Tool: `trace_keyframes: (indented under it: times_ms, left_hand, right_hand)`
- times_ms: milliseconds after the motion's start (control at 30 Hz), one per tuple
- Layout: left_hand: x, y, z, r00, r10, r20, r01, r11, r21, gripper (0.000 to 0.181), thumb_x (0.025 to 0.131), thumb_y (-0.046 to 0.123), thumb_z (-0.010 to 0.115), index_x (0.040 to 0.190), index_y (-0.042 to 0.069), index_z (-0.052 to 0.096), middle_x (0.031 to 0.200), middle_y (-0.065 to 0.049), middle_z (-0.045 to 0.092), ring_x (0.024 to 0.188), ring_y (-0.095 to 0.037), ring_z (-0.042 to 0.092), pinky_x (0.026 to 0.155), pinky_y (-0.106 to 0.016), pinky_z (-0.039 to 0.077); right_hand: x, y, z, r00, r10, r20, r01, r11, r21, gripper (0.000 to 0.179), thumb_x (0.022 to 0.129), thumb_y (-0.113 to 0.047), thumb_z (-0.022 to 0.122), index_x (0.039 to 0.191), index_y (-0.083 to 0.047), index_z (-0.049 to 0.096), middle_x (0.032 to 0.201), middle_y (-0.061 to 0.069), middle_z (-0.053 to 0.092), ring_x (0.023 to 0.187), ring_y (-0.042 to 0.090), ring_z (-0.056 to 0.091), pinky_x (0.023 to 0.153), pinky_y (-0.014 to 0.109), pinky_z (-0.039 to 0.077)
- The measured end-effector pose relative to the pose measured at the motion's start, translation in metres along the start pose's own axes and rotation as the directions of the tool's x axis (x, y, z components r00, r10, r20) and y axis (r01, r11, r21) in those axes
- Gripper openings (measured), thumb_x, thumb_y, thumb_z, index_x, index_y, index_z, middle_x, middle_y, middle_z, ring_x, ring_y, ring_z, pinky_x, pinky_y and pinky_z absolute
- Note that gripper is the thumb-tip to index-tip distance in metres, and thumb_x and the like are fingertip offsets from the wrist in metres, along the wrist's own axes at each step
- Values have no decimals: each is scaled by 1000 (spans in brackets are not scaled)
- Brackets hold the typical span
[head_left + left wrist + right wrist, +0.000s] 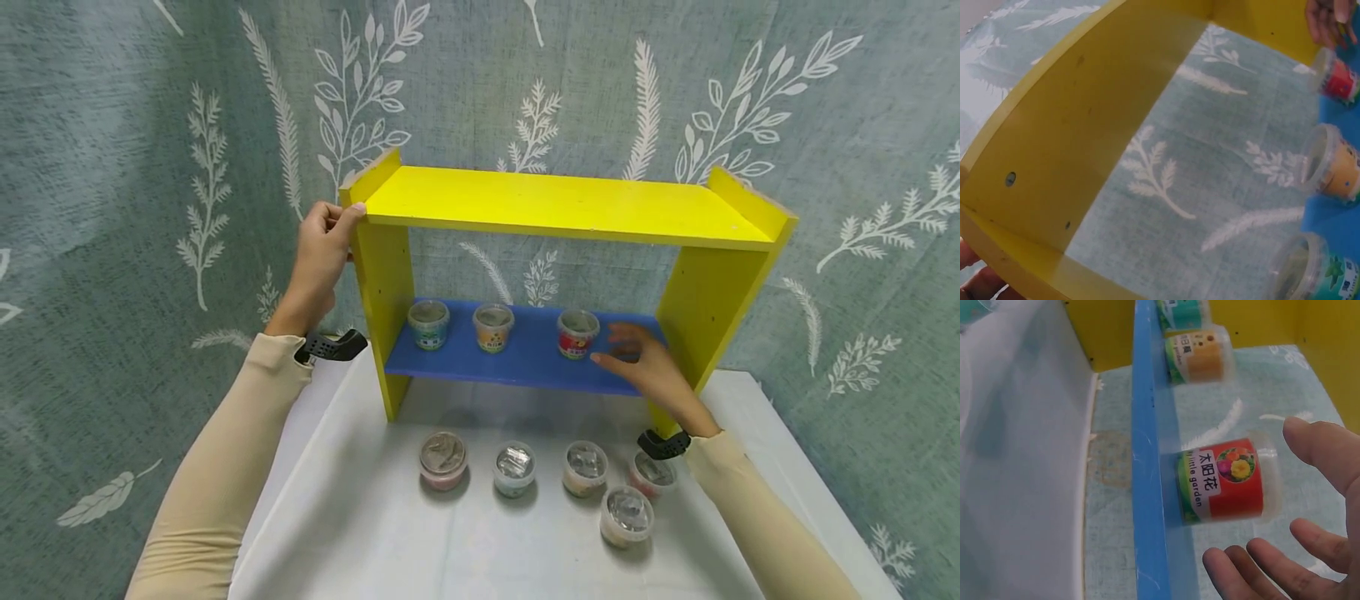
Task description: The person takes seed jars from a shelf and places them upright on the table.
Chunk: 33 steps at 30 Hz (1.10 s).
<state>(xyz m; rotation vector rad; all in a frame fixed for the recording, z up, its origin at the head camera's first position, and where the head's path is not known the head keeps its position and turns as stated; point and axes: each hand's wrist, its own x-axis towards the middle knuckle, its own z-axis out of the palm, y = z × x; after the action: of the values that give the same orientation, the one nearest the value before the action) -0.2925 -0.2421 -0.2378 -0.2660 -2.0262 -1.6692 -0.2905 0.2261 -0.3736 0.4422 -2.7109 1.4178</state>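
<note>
My left hand [327, 242] grips the upper left corner of a yellow shelf unit [570, 204], thumb on its front edge. Fingertips [985, 282] show at the board's edge in the left wrist view. Just right of a red-labelled plastic cup [577, 335], my right hand [643, 364] is held with thumb and fingers spread. In the right wrist view a gap shows between the fingers and that red cup [1225, 482]. The cup stands upright on the blue shelf board [525, 371], in line with an orange-labelled cup [492, 329] and a teal-labelled cup [429, 327].
On the white table [360, 517] before the unit stand several more lidded cups, among them a pink one [442, 461], a pale teal one [514, 469] and a clear one [627, 517] at the right. A leaf-patterned green cloth [480, 83] hangs behind.
</note>
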Motion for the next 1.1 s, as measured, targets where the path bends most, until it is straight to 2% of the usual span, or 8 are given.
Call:
trace_keyframes:
  times_ms: [200,300,433,633,933,1100]
  left_hand:
    - [2,2,1,1000,3,3,-3,1000,11,35,103,48,56,105,14,49,105,-3,49,90,-19,50,79,-37,42]
    - [2,3,1,1000,2,3,-2,1000,14,35,103,48,56,105,14,49,104,-4,49,90,-20,51,80,-37,42]
    - [2,3,1,1000,-1,2,1,1000,17,35,103,49,56,105,14,49,105,-4,49,90,-19,50,81,-38,42]
    - [0,1,0,1000,-9,6,9,1000,15,36,103,48,57,105,14,49,104,-3,49,87,-18,50,78,-37,43]
    - [-3,-1,1,1000,-19,9,18,999,31,35,103,48,55,106,14,49,104,-3,49,88,-19,50,79,-37,43]
    - [-1,1,2,1000,-9,-1,9,1000,18,35,103,48,56,104,14,49,104,-3,49,88,-18,50,79,-37,43]
  right_hand:
    - [8,-8,2,999,37,2,-37,998,44,86,94,-55,71,159,-15,32,151,14,45,132,35,50,104,57,45]
    - [14,-8,3,999,39,3,-39,997,62,87,95,-53,70,161,-14,29,153,17,43,134,39,47,106,59,42]
    - [25,1,7,999,47,-5,-47,998,52,88,94,-55,70,161,-13,30,153,20,44,133,40,48,105,58,44]
    - [32,3,15,997,67,26,-70,989,131,87,94,-50,72,160,-12,31,152,21,43,132,40,50,106,58,43]
    - [39,9,24,997,64,36,-69,983,171,80,96,-47,72,157,-11,36,143,18,51,126,36,52,109,55,40]
    - [44,7,23,998,52,41,-60,977,204,80,93,-49,74,156,-15,37,140,13,53,125,33,53,108,54,41]
